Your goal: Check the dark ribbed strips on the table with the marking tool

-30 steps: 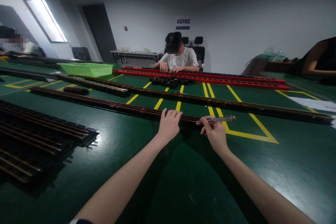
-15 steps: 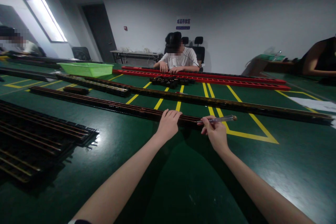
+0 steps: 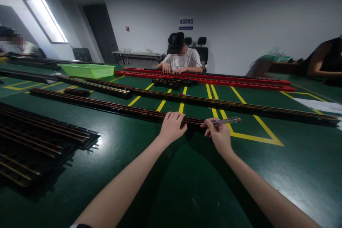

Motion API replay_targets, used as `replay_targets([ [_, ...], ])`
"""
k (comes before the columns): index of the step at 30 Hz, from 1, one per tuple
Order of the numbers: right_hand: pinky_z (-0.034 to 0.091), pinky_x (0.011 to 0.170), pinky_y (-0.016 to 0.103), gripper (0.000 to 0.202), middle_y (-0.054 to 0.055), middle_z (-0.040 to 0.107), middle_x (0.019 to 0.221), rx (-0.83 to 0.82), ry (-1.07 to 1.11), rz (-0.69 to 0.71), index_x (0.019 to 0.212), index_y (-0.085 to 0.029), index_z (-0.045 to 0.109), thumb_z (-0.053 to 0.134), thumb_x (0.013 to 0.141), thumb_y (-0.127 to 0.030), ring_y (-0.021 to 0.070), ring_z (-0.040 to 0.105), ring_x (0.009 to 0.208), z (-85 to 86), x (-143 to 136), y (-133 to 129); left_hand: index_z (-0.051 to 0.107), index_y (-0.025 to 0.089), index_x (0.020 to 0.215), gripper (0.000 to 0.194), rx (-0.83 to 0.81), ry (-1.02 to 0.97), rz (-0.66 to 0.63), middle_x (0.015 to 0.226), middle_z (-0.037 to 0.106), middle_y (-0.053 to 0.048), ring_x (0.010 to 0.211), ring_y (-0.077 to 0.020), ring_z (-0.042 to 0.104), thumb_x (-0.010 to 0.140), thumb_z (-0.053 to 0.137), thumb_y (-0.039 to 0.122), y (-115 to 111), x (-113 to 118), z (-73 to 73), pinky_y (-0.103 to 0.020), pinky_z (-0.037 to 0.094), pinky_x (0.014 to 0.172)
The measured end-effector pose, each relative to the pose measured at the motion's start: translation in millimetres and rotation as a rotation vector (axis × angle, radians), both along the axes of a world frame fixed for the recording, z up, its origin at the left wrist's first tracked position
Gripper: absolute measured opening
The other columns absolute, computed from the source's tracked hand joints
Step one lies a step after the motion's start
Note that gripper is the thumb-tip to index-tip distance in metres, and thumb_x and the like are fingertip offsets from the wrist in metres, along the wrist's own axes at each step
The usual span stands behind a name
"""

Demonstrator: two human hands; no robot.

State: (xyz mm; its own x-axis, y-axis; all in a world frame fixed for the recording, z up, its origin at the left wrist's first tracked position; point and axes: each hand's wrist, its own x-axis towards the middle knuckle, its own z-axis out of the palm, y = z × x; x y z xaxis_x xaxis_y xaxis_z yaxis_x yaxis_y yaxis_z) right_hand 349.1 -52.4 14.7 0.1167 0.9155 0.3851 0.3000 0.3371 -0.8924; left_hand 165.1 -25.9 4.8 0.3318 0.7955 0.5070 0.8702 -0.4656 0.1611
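Note:
A long dark strip with copper-coloured rails [image 3: 107,106] lies across the green table in front of me. My left hand [image 3: 173,127] rests over it near its right end, fingers stretched across the top and thumb apart on the near side. In my right hand [image 3: 219,136] is a slim screwdriver with a clear handle [image 3: 227,121], pinched between thumb and fingers and tilted slightly. Its tip points left and meets the strip's right end, though the exact contact is too small to make out.
Behind runs another long dark strip [image 3: 240,108]. Stacked strips [image 3: 40,139] lie at the left. Farther back are a green basket [image 3: 89,71], a heap of black parts [image 3: 172,83] and red racks [image 3: 240,83], where a co-worker [image 3: 184,60] sits. White paper [image 3: 317,105] lies at right.
My left thumb has moved out to the right, away from the fingers. The right hand and the screwdriver have stayed almost still.

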Motion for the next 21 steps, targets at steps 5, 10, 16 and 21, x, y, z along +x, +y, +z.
replay_targets([
  [5, 0.044, 0.041, 0.025, 0.043, 0.008, 0.070, 0.073, 0.002, 0.001, 0.000, 0.075, -0.017, 0.060, 0.055, 0.078, -0.059, 0.0124, 0.056, 0.045, 0.6, -0.5, -0.3, 0.056, 0.014, 0.117, 0.037, 0.005, 0.014, 0.014, 0.114, 0.062, -0.009, 0.109, -0.0214, 0.054, 0.089, 0.047, 0.036, 0.9, 1.1, -1.4, -0.042, 0.035, 0.103],
  [10, 0.044, 0.041, 0.024, 0.043, 0.008, 0.070, 0.071, 0.001, -0.003, -0.019, 0.076, -0.016, 0.059, 0.055, 0.079, -0.059, 0.0119, 0.055, 0.043, -0.3, -0.8, 0.5, 0.056, 0.014, 0.116, 0.034, 0.035, 0.047, 0.024, 0.113, 0.062, -0.008, 0.109, -0.0215, 0.054, 0.090, 0.047, 0.033, 0.9, 1.1, -2.3, -0.041, 0.036, 0.102],
  [16, 0.044, 0.042, 0.024, 0.046, 0.009, 0.070, 0.074, -0.011, -0.003, -0.013, 0.076, -0.016, 0.060, 0.054, 0.078, -0.062, 0.0121, 0.056, 0.045, 2.8, -1.4, -1.9, 0.055, 0.015, 0.117, 0.034, 0.030, 0.048, 0.028, 0.115, 0.062, -0.008, 0.110, -0.0208, 0.054, 0.091, 0.046, 0.034, 0.9, 0.9, -3.8, -0.041, 0.034, 0.103],
  [21, 0.044, 0.041, 0.024, 0.048, 0.008, 0.069, 0.075, -0.011, 0.009, -0.015, 0.077, -0.016, 0.060, 0.054, 0.076, -0.064, 0.0118, 0.056, 0.045, 3.5, -1.5, -2.4, 0.055, 0.015, 0.118, 0.034, 0.008, 0.036, 0.018, 0.117, 0.061, -0.007, 0.111, -0.0201, 0.053, 0.091, 0.047, 0.034, 0.2, 0.3, -2.8, -0.040, 0.034, 0.104],
])
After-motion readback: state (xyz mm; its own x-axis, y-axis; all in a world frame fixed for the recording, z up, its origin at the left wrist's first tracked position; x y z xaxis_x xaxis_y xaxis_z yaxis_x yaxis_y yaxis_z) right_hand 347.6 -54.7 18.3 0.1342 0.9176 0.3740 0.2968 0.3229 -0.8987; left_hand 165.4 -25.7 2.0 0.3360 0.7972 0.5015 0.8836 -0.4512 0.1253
